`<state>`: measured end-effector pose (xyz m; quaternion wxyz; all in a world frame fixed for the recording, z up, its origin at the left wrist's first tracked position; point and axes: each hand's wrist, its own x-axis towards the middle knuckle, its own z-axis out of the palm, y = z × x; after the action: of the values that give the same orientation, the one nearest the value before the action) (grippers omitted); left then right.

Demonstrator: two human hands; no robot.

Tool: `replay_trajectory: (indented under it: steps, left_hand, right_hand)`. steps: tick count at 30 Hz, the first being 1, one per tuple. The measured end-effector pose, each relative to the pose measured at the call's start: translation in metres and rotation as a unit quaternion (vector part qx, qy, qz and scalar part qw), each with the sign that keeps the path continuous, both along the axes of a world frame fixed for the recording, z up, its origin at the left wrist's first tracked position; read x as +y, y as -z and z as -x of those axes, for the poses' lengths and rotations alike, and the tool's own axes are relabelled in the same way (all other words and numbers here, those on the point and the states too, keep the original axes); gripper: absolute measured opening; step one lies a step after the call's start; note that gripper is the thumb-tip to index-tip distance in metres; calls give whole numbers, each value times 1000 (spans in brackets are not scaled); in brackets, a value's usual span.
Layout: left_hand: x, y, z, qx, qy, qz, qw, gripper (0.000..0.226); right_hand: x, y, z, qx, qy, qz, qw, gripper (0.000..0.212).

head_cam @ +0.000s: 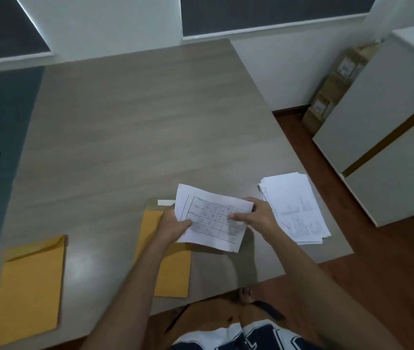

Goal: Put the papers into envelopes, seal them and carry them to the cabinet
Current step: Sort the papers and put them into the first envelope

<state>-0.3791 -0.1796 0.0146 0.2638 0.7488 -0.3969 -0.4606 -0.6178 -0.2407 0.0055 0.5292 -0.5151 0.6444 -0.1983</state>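
**Squaring the folded sheets before they go into the envelope**

You are working at the near edge of the table (130, 117), and the white cabinet (377, 137) is standing well off beyond your right hand, so carrying is a step not yet reached.

Off to the far left of your left hand, a filled-looking envelope (28, 284) is lying flat near the table's corner with its flap pointing away from you. Directly under your left forearm the open envelope (173, 271) is waiting, its flap and white adhesive strip (166, 202) showing just beyond your left knuckles.

Just to the outside of your right hand, the paper stack (296, 208) is sitting near the table edge; keep it there, apart from what you are holding.

Between your hands you are holding the printed sheets (213, 218), apparently folded, tilted above the envelope. Your left hand (173, 226) is pinching their left edge, thumb on top and fingers beneath. Your right hand (256, 215) is gripping the right edge with the thumb laid across the printed table.

To do this well, you are likely best off tapping the edges level, then turning the narrow end toward the envelope mouth. Free your left hand to lift the mouth open while the right slides the sheets in flat, so no corner catches the flap.
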Motion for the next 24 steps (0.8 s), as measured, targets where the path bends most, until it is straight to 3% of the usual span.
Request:
replay_trajectory:
  steps: [5, 10, 13, 17, 19, 24]
  left_hand:
    - [-47, -20, 39, -68, 151, 4, 986, 34]
    - [-92, -26, 101, -50, 250, 13, 967, 34]
    - [-111, -17, 142, -48, 234, 41, 970, 42]
    - [-122, 10, 185, -36, 121, 61, 990, 43]
    - [-125, 27, 198, -68, 123, 64, 988, 56]
    - [-131, 47, 221, -245, 214, 8, 946, 108]
  right_hand:
    - [-15, -11, 50, 96, -80, 26, 992, 42]
    - [-22, -15, 96, 125, -102, 25, 987, 42]
    - [-29, -11, 136, 141, -64, 24, 988, 38]
    - [-32, 4, 193, 137, 28, -17, 990, 43]
    - [-30, 14, 210, 130, 72, -40, 988, 46]
    - [-28, 33, 224, 128, 99, -68, 984, 44]
